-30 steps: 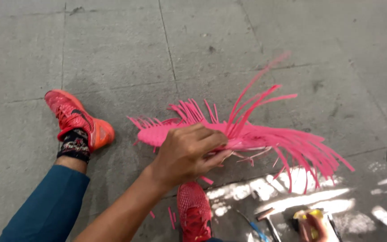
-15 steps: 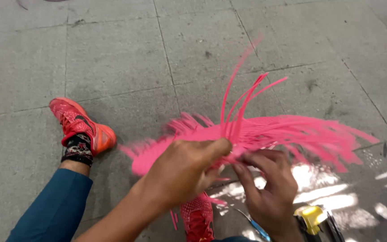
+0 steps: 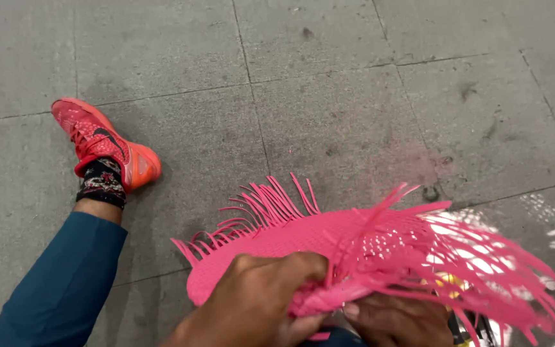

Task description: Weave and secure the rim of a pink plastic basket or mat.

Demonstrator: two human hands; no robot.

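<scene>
Under you: grey concrete floor (image 3: 329, 96), square slabs, thin dark joints, scuffs and dark spots. At your lower right, glossy patch (image 3: 547, 218) throwing white glare.

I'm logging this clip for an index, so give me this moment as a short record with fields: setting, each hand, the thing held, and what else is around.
setting: grey paved floor, seen from above
left hand: closed over the near edge of the pink fringed sheet
right hand: under the sheet, fingers gripping it from below
pink fringed sheet: flat perforated middle, long thin strips sticking out at its edges
nearby: red-orange shoe with patterned sock, teal trouser leg
</scene>
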